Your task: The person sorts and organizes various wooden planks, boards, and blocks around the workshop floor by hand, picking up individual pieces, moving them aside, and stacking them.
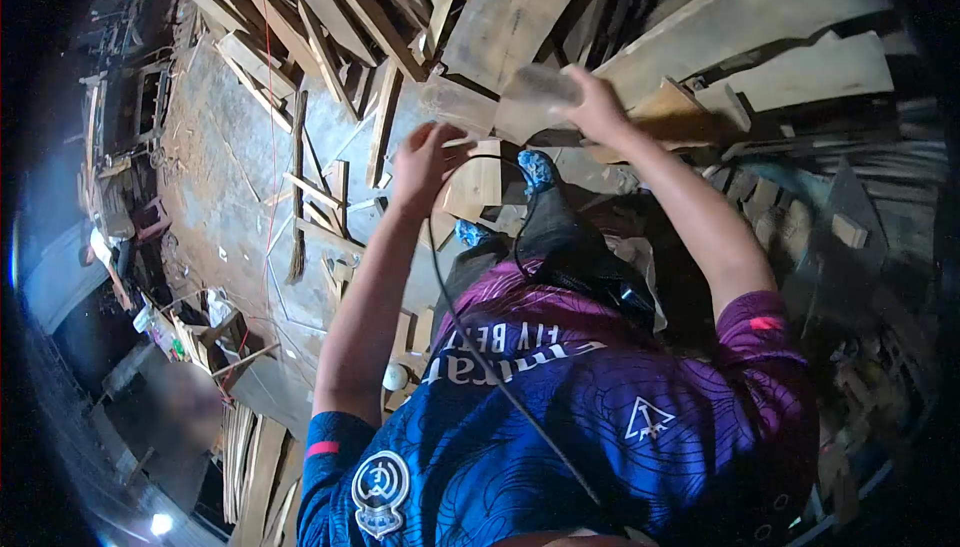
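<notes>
Wooden board [525, 113] sits just left of the right hand [590, 107], which I see gripping it by its right side, slightly blurred. From my view the left hand [428, 159] hangs near the board's left edge, fingers curled; I can't tell whether it holds anything. Beyond both, long planks [520, 12] crowd the far edge of the concrete floor [230, 197].

Wood piece [522, 119]: brown, greyish patch
Jersey [560, 427]: blue into magenta, dark wavy lines, white print
2 sleeve bands [323, 448]: pinkish red
Footwear [536, 171]: mottled blue
Cable [462, 332]: black
Floor [222, 197]: grey, brown patches
</notes>
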Demonstrator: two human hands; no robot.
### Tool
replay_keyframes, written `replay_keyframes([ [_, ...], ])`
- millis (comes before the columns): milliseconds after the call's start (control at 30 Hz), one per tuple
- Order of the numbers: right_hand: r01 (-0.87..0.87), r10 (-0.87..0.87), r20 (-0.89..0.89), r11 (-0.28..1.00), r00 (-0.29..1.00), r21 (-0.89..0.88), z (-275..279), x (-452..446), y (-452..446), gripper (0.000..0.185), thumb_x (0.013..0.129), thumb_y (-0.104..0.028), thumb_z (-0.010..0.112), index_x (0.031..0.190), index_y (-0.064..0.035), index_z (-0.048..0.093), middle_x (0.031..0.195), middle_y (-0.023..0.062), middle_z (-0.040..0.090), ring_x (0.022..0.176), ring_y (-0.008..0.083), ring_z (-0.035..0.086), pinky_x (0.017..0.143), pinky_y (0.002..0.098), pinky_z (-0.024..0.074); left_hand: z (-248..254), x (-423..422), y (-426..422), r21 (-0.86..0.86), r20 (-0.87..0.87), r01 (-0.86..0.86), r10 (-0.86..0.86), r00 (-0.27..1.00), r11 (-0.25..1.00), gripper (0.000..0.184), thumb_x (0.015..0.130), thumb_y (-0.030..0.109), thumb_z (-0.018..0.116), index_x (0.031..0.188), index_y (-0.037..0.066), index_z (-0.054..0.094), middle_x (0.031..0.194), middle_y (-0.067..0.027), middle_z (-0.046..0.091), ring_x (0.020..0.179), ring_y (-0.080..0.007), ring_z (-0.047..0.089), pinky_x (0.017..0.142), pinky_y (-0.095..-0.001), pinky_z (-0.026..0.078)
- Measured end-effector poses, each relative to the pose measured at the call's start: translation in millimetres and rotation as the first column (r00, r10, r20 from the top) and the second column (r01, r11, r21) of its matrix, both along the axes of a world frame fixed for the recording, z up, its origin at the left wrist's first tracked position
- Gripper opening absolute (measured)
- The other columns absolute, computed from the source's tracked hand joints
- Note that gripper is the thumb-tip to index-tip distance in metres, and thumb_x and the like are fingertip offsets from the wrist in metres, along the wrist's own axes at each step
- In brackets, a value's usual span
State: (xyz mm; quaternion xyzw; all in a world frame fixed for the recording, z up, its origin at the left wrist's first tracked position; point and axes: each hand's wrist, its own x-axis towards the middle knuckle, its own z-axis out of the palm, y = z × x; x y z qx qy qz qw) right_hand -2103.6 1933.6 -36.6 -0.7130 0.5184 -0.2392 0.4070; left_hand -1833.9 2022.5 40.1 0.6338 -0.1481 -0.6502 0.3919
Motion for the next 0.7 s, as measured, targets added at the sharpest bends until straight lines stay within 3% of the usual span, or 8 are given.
replay_keyframes([
  [100, 0.205, -0.214, -0.066, 0.972, 0.975, -0.116, -7.6, -39.0, -50.7, 0.06, 0.067, -0.027, 0.084, 0.116, -0.0018, 0.059, 0.11, 0.0169, 0.067, 0.103, 0.0275, 0.064, 0.088, 0.0367, 0.05, -18.7, 40.9, 22.7, 0.077, 0.343, -0.04, 0.011, 0.939, 0.996, 0.048, 0.098, 0.044, 0.051, 0.065, 0.009, 0.05, 0.05, 0.0032, 0.04, 0.043, -0.0081, 0.04, 0.039, -0.0269, 0.03],
  [167, 0.195, -0.197, -0.123, 0.98, 0.973, -0.026, 12.1, -66.8, -84.4, 0.07, 0.064, -0.03, 0.087, 0.12, 0.001, 0.058, 0.112, 0.0173, 0.066, 0.104, 0.0258, 0.063, 0.091, 0.0352, 0.049, -38.4, 56.8, 51.7, 0.188, 0.413, -0.09, 0.005, 0.911, 0.978, 0.048, 0.097, 0.046, 0.051, 0.061, 0.016, 0.042, 0.051, 0.0039, 0.038, 0.041, -0.0086, 0.036, 0.039, -0.0258, 0.027],
  [300, 0.295, -0.296, -0.032, 0.955, 0.955, -0.016, -25.1, -120.9, -134.8, 0.065, 0.065, -0.026, 0.086, 0.12, -0.0043, 0.059, 0.105, 0.0101, 0.068, 0.096, 0.02, 0.064, 0.085, 0.035, 0.0512, -87.1, 96.9, 140.3, 0.396, 0.683, 0.174, -0.416, 0.6, 0.902, 0.069, 0.094, 0.06, 0.045, 0.057, 0.002, 0.046, 0.05, -0.008, 0.043, 0.045, -0.0225, 0.042, 0.048, -0.0419, 0.036],
  [333, 0.303, -0.305, 0.038, 0.952, 0.952, 0.05, -34.5, -130.5, -145.5, 0.065, 0.066, -0.023, 0.086, 0.122, -0.0043, 0.058, 0.104, 0.0097, 0.068, 0.094, 0.0198, 0.064, 0.081, 0.0359, 0.0532, -66.6, 85.7, 145.6, 0.519, 0.676, 0.18, -0.53, 0.511, 0.836, 0.08, 0.094, 0.062, 0.038, 0.06, -0.009, 0.053, 0.055, -0.0249, 0.049, 0.057, -0.034, 0.052, 0.064, -0.0492, 0.043],
  [400, 0.498, -0.568, 0.158, 0.801, 0.808, 0.333, -35.9, -136.3, -163.9, 0.071, 0.074, -0.007, 0.079, 0.136, -0.0088, 0.044, 0.109, 0.0106, 0.064, 0.09, 0.0212, 0.065, 0.068, 0.0393, 0.058, -48.4, 81.2, 166.2, 0.57, 0.656, 0.265, -0.625, 0.423, 0.778, 0.071, 0.095, 0.056, 0.041, 0.066, -0.006, 0.06, 0.067, -0.0285, 0.058, 0.068, -0.0433, 0.061, 0.066, -0.0506, 0.045],
  [500, 0.53, -0.627, 0.133, 0.737, 0.767, 0.419, -35.1, -159.5, -195.6, 0.073, 0.074, -0.006, 0.08, 0.137, -0.0104, 0.045, 0.129, 0.0127, 0.051, 0.11, 0.0256, 0.058, 0.075, 0.0401, 0.0586, -43.1, 92.7, 206.0, 0.632, 0.602, 0.461, -0.769, 0.216, 0.623, 0.056, 0.095, 0.048, 0.046, 0.073, 0.001, 0.066, 0.073, -0.0249, 0.062, 0.073, -0.0421, 0.063, 0.066, -0.0497, 0.046],
  [667, 0.468, -0.536, 0.086, 0.796, 0.84, 0.385, -60.3, -183.1, -232.9, 0.074, 0.078, -0.003, 0.074, 0.143, -0.0172, 0.043, 0.131, 0.0099, 0.055, 0.111, 0.0243, 0.058, 0.081, 0.0393, 0.0538, -41.9, 103.9, 230.7, 0.637, 0.558, 0.395, -0.75, 0.356, 0.662, 0.054, 0.095, 0.045, 0.048, 0.071, 0.001, 0.067, 0.066, -0.017, 0.065, 0.067, -0.0322, 0.064, 0.066, -0.0429, 0.048],
  [700, 0.465, -0.482, 0.064, 0.867, 0.874, 0.18, -66.6, -184.8, -239.6, 0.07, 0.08, -0.002, 0.071, 0.142, -0.0225, 0.046, 0.126, 0.0092, 0.06, 0.108, 0.0211, 0.059, 0.085, 0.0344, 0.0496, -37.7, 99.2, 226.8, 0.645, 0.558, 0.382, -0.75, 0.355, 0.661, 0.053, 0.095, 0.045, 0.048, 0.071, 0.001, 0.067, 0.067, -0.0179, 0.064, 0.066, -0.0325, 0.064, 0.066, -0.043, 0.048],
])
